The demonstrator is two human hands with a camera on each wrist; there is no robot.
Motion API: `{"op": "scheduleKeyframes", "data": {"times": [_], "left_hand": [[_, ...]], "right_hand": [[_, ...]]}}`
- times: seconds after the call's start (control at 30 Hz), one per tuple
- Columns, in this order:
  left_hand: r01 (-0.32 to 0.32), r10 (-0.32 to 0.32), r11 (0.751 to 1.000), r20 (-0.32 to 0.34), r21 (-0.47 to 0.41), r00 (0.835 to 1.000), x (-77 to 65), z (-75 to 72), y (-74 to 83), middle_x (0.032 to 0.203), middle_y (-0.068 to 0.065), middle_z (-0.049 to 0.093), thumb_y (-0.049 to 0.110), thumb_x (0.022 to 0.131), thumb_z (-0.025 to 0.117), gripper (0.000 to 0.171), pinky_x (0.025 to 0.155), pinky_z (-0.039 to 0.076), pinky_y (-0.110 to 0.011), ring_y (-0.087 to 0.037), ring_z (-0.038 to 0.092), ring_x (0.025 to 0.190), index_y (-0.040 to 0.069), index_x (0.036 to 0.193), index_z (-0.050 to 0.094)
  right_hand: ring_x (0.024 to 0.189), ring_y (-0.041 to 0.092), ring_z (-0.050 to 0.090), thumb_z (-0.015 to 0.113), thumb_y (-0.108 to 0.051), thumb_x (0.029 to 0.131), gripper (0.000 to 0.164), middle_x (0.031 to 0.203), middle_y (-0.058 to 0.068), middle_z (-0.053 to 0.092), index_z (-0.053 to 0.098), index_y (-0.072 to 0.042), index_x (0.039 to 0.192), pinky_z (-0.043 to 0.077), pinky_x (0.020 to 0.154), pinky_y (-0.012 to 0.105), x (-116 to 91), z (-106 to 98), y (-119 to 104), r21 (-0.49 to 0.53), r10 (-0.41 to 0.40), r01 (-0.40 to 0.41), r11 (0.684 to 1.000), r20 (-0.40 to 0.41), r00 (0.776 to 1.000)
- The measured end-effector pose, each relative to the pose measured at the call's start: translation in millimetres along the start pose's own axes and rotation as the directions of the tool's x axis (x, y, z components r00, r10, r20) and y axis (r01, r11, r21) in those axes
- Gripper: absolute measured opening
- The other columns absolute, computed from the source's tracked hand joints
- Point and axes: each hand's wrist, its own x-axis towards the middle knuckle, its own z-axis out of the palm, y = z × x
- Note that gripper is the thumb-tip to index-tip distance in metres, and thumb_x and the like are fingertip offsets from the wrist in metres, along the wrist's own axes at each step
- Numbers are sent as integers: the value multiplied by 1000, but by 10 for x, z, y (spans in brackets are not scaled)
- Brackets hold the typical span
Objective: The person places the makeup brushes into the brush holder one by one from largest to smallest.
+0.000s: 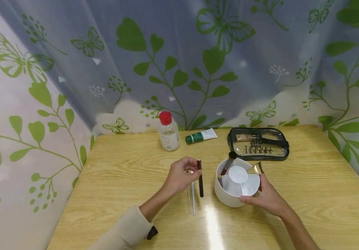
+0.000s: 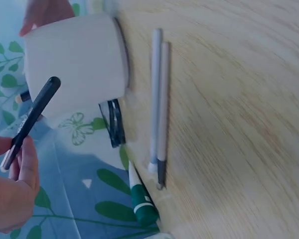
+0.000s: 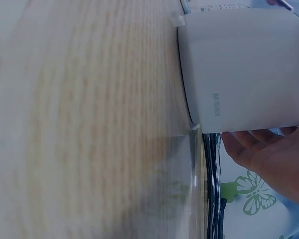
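My left hand [image 1: 180, 175] pinches a slim black pen-like stick [image 1: 201, 185] between thumb and fingers, held above the table. In the left wrist view the stick [image 2: 35, 110] shows pale lettering and a silvery end. My right hand [image 1: 265, 196] grips the right side of a round white divided organizer [image 1: 229, 198], its thumb at the front of the wall. Inside stand a dark-bristled makeup brush [image 1: 228, 164] on the left and a gold-ferruled brush [image 1: 255, 169] by the right fingers. Two thin sticks, one white [image 2: 156, 94] and one beige with a dark tip [image 2: 164, 109], lie side by side under my left hand.
Behind the hands stands a clear bottle with a red cap [image 1: 165, 118]. A green and white tube [image 1: 200, 136] lies beside it. At the back right is a clear, black-edged travel pouch [image 1: 280, 151]. A patterned curtain [image 1: 179, 69] borders the wooden table [image 1: 120, 163].
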Motion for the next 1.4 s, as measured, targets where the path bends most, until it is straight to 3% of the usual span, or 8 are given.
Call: {"op": "scheduleKeyframes", "data": {"times": [0.13,0.23,0.4,0.6,0.83,1.07,1.2,1.4], "left_hand": [[-12,13,981,4,-194,1000,-7,64,56,102,-22,62,1,85,65,24,75,56,-22,-21,64,93,-6,106,56],[-32,34,960,4,-279,999,-20,117,104,105,-26,59,-3,86,63,27,79,56,-25,-21,63,95,-8,110,52],[-87,83,948,-25,-306,996,-26,187,148,107,-27,59,-3,86,63,28,80,56,-24,-12,61,93,-9,110,51],[-113,100,941,-55,-320,993,-19,249,162,107,-27,60,-2,86,63,27,80,56,-24,-14,62,95,-9,110,50],[-105,95,961,-53,-257,994,-43,317,125,103,-24,64,1,85,66,25,78,55,-22,-27,65,96,-6,106,54],[-121,116,982,-43,-142,992,-80,395,84,96,-20,69,4,83,70,23,78,56,-22,-29,69,89,-5,103,60],[-167,164,980,-28,-109,986,-95,443,75,95,-19,69,3,83,69,19,77,56,-24,-27,69,87,-4,99,61],[-231,231,972,-15,36,973,-105,503,40,90,-9,69,9,84,68,12,69,54,-23,-15,65,80,3,94,64]], "right_hand": [[103,-10,44,81,-16,71,84,121,14,52,28,3,133,40,92,16,3,-1,3,-9,8,-8,1000,2,1000],[103,-10,43,81,-17,71,84,121,14,51,28,3,134,40,92,17,5,-3,4,-14,15,-15,1000,4,1000],[103,-10,43,81,-18,72,83,121,14,51,28,2,133,40,92,18,8,-6,5,-20,32,-32,999,6,999],[103,-9,43,80,-18,72,82,121,14,51,29,2,132,40,92,17,10,-5,8,-18,33,-33,999,8,999],[103,-8,44,80,-18,72,80,121,14,52,30,3,131,41,92,19,14,-12,-12,-24,41,-41,999,12,999],[104,-7,44,80,-20,73,83,122,14,51,28,2,133,42,94,24,20,-15,-18,-32,53,-52,998,18,998],[104,-8,44,80,-19,73,83,123,14,51,28,2,133,42,93,23,20,-16,-13,-26,52,-52,998,20,998],[103,-9,44,80,-18,72,82,122,14,51,28,2,133,42,91,19,16,-9,-2,-11,41,-41,999,17,999]]}}
